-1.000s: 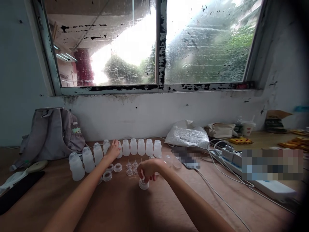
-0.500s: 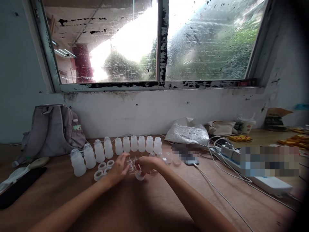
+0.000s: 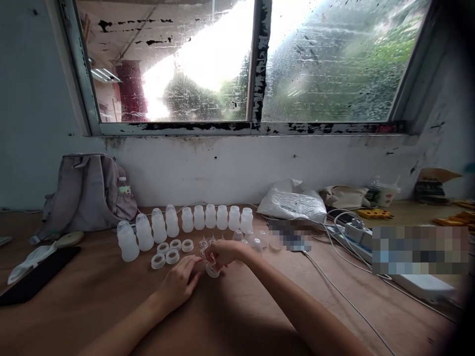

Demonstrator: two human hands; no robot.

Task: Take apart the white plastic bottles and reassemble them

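Observation:
My right hand is closed in a pinch, fingers pointing down, on a clear bottle nipple that sits in a translucent collar ring on the table. Its fingers partly cover both. My left hand lies on the table just left of that ring, fingers stretched out and holding nothing. Behind the left hand are several loose collar rings. More clear nipples stand beyond my right hand. Clear domed caps lie right of it, partly hidden by the wrist.
Frosted baby bottles without caps line the back; several capped bottles stand left of them. A grey backpack and a black pad are at the left. A silver bag, white cables and a power strip occupy the right.
My left hand has drawn back toward me from beside the nipples, uncovering the loose rings. My right hand stays over the collar ring. The view has shifted slightly.

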